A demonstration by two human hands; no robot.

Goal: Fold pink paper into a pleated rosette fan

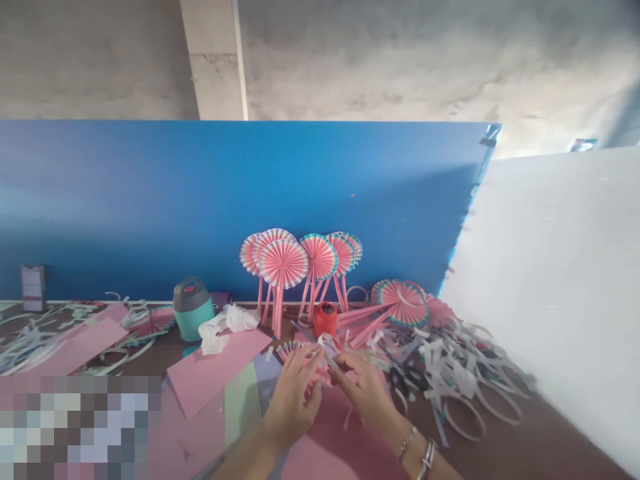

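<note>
In front of the red jar, the half-curled left hand holds pleated paper (likely light, crushable; best gripped along folds); the right hand, fingertips nearly together, pinches a pale strip.

Before a blue panel, a phone stands left of a grey-lidded teal flask.

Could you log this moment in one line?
left hand: at pleated paper; right hand: at pale strip; beyond: paper fans upright before blue panel
</note>
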